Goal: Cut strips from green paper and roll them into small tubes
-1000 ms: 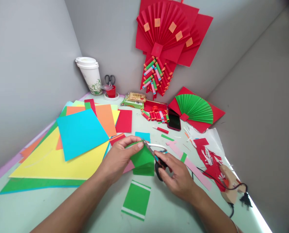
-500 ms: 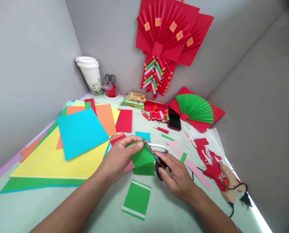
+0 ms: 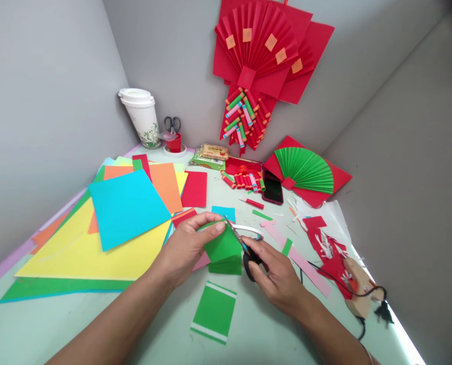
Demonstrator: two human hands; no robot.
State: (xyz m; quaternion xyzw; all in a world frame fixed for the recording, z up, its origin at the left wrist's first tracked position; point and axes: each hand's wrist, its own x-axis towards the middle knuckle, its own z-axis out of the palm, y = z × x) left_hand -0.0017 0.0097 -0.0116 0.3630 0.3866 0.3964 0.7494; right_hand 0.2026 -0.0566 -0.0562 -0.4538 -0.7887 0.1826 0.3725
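My left hand [image 3: 186, 246] pinches a piece of green paper [image 3: 223, 244] by its upper edge, thumb on top. Black-handled scissors [image 3: 249, 259] are in my right hand [image 3: 277, 274], with their blades at the paper's upper right corner beside my left thumb. Whether the blades have paper between them is too small to tell. Beneath the held sheet another green piece [image 3: 226, 267] shows on the table. Closer to me lies a green rectangle [image 3: 214, 312] with a white strip near each end. A white curved handle [image 3: 251, 230] shows behind the scissors.
Stacked coloured sheets [image 3: 74, 253] cover the left side, a blue square [image 3: 129, 208] on top. Rolled paper tubes [image 3: 247, 181], a phone [image 3: 273, 187] and a red pen [image 3: 253, 203] lie farther back. At right are a pink strip [image 3: 305, 268] and a corded glue gun [image 3: 361, 284].
Both hands stay almost in place. The scissor blades have shifted very slightly at the edge of the green paper; nothing else has visibly moved.
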